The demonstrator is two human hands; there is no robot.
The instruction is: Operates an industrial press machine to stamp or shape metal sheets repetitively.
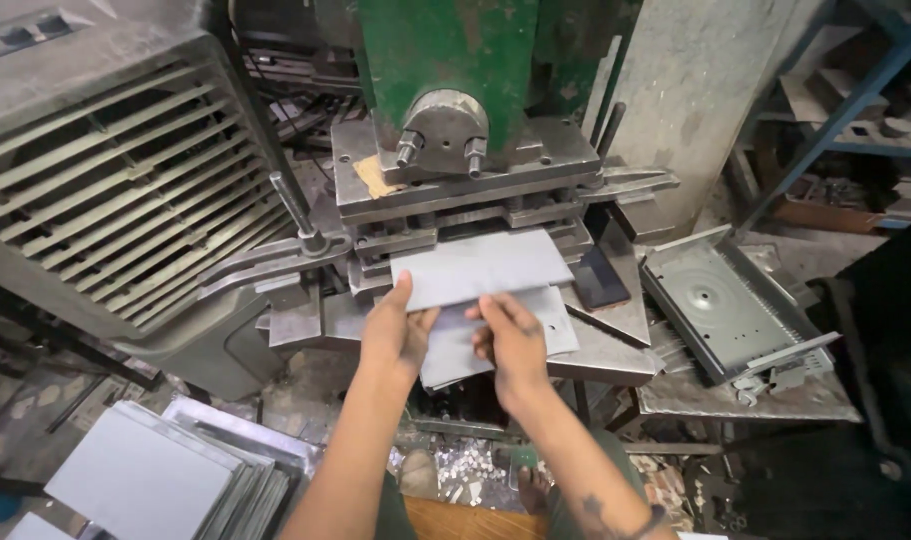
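Mid-frame, at the green press [445, 60], your left hand [395, 335] and right hand [513, 340] are both pinching one grey sheet [480, 265] over another sheet [550, 315].

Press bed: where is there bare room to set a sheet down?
Little. The press bed shows a bare strip right of the held sheet, bordered by a dark block and formed tray. The middle is crowded by both hands.

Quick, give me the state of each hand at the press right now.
Left hand: closed on the upper grey metal sheet, thumb on top.
Right hand: fingers gripping the same sheet's near edge.
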